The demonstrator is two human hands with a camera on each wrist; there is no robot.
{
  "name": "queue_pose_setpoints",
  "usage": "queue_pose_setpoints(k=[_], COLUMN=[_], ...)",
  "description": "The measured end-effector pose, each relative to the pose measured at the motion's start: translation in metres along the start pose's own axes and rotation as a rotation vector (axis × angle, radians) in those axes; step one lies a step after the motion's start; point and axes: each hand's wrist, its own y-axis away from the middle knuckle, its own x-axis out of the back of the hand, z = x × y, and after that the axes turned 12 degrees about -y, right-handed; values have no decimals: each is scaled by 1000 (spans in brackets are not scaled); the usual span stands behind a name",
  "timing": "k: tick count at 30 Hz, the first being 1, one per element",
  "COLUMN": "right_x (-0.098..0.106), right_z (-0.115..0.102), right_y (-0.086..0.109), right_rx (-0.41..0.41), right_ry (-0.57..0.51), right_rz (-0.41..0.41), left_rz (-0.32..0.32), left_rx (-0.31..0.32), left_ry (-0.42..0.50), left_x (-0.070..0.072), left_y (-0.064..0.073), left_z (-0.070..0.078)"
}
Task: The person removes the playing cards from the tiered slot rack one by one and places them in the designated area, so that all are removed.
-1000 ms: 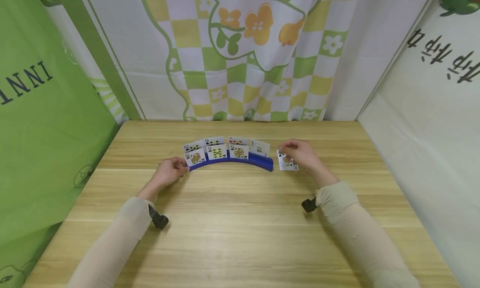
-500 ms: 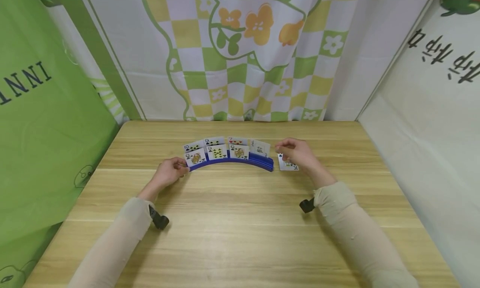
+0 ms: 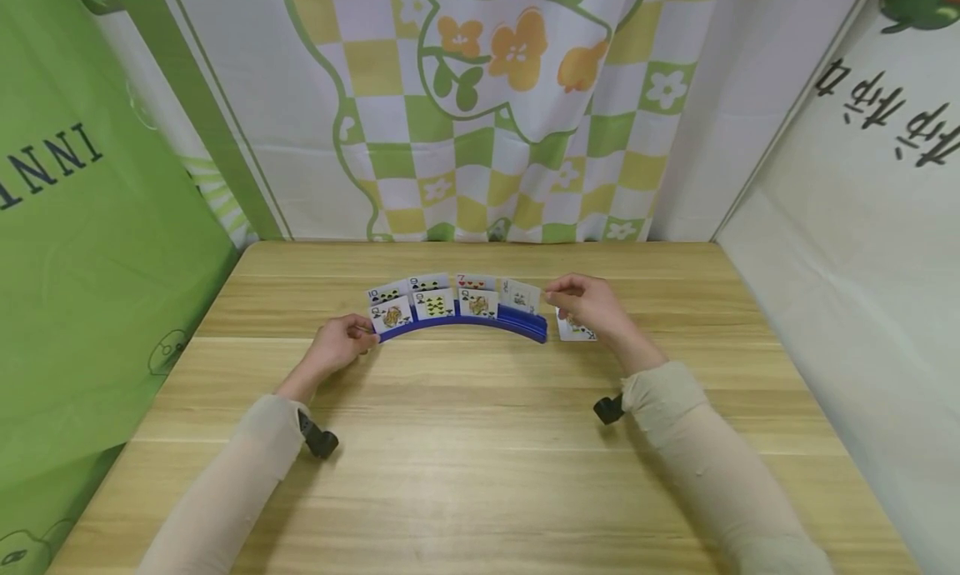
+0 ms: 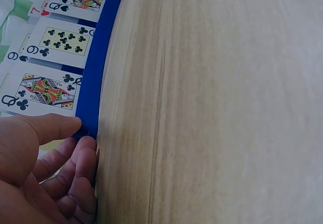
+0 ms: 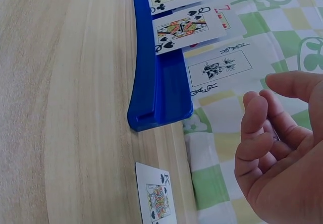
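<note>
Green and yellow checks fill the curtain (image 3: 480, 171) at twelve o'clock, beyond the wood-grain tabletop (image 3: 480, 475), with green cloth (image 3: 97, 283) up at ten o'clock and white cloth (image 3: 832, 250) at two. And at twelve on the tabletop sits the curved blue rack (image 3: 527, 327), two rows of cards leaning in it! Front row, reading from nine towards three o'clock: queen of clubs (image 3: 392, 314), nine of clubs (image 3: 434, 304), queen of spades (image 3: 477, 304). Behind, same direction: the ten (image 3: 386, 293), a black spot card (image 3: 428, 282), the seven of hearts (image 3: 476, 282), and the joker (image 3: 519, 295) at the three o'clock end.

Now the hands! At the rack's nine o'clock tip, the left hand (image 3: 341, 344) pinches the end between thumb and curled fingers. Opposite, the right hand (image 3: 594, 310) grasps nothing, fingers loosely bent, thumb parted from them, just beside the joker's outer edge. And face up on the tabletop lies the king of spades (image 5: 157, 196), just past the rack's three o'clock end, partly hidden from above by that right hand.
</note>
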Motion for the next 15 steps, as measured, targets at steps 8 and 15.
queue_pose_setpoints(k=[8, 15], right_x=[-4, -7], right_z=[-2, -4], right_y=[0, -1], right_rx=[-2, -6], right_ry=[15, 21], right_rz=[-11, -25], left_rz=[5, 20], left_rx=[2, -18], left_ry=[8, 0], left_x=[0, -2], left_y=[1, 1], left_z=[0, -1])
